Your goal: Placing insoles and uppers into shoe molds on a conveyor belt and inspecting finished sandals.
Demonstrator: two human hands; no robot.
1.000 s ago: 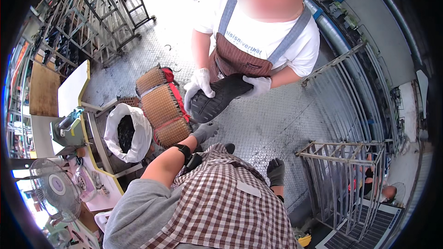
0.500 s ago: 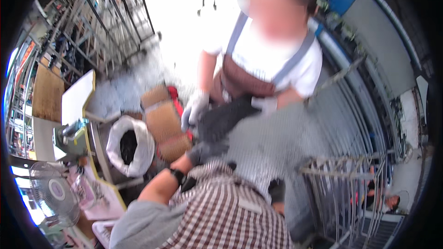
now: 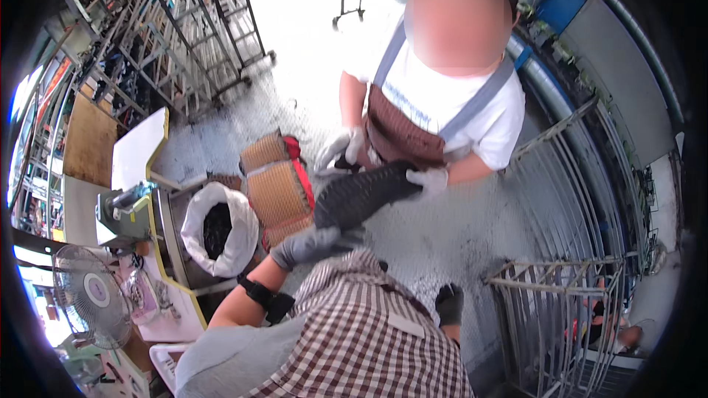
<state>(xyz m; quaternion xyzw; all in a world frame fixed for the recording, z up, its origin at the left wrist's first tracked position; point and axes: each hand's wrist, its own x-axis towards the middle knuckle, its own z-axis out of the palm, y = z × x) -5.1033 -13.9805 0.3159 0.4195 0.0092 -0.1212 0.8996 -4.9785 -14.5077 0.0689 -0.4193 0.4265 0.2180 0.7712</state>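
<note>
A black piece with a ridged, tread-like surface, shaped like a shoe sole (image 3: 363, 195), is held up between me and a co-worker. My left hand (image 3: 306, 245), in a grey glove, grips its near left end, with fingers running along its lower edge. At the far right end, the co-worker's white-gloved hand (image 3: 429, 181) has hold of it. The person's other gloved hand (image 3: 341, 150) is close to its upper left side. Down at my right side hangs my right hand (image 3: 448, 304) in a dark glove; its fingers are too unclear to read.
On the left, a white bag with black contents (image 3: 193, 225) stands beside stacked tan bundles (image 3: 276, 190). A bench with a small green machine (image 3: 124, 215) and a fan (image 3: 90, 291) are farther left. Metal racks stand at upper left; a wire cart (image 3: 557, 280) is at right.
The view has shifted and become sharper. The co-worker's left-side hand has drawn back from the black piece toward the apron. My left hand stays at the piece's near end.
</note>
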